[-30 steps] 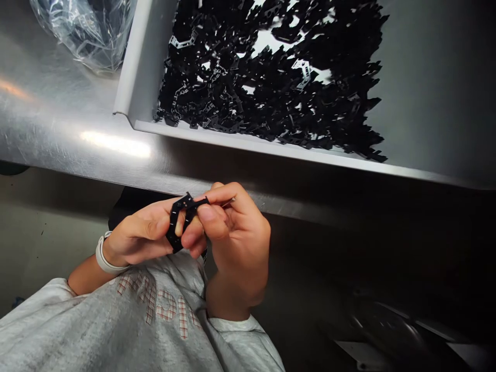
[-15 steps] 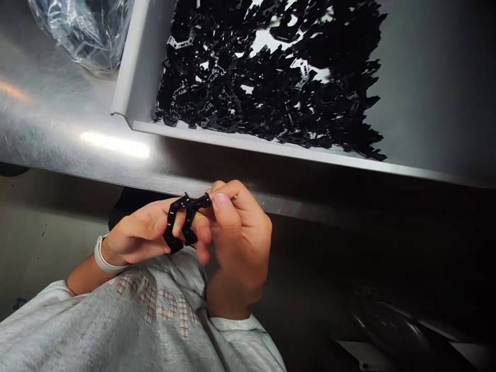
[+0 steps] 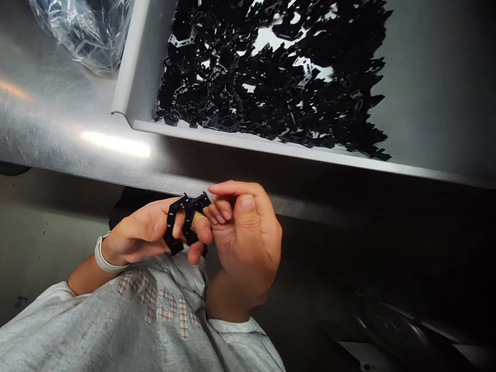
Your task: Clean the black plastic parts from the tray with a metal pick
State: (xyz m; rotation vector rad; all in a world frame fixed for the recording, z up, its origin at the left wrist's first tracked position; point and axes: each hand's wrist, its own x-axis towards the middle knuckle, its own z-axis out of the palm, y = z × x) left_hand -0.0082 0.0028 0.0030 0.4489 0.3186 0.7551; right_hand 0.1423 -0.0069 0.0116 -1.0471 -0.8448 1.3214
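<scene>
Two angular black parts with small holes, one of them this bent black part [image 3: 171, 227], are held in my left hand [image 3: 145, 227], with its fingers threaded between them. Beside their right end is my right hand [image 3: 248, 237]. Its thumb and index finger stand apart, the other fingers are curled, and nothing shows in its grasp. Whether its fingertips touch the black parts I cannot tell. A yellowish band wraps one finger of my left hand.
A pale tray [image 3: 232, 135] on the metal table [image 3: 58, 129] holds a heap of similar black parts [image 3: 217, 93]. At the back left lies a clear plastic bag [image 3: 91, 36] with dark contents. A dark object [image 3: 387, 325] shows dimly at lower right.
My right thumb and index finger have parted and drawn back from the end of the black parts. My left hand keeps hold of them, almost unmoved.
</scene>
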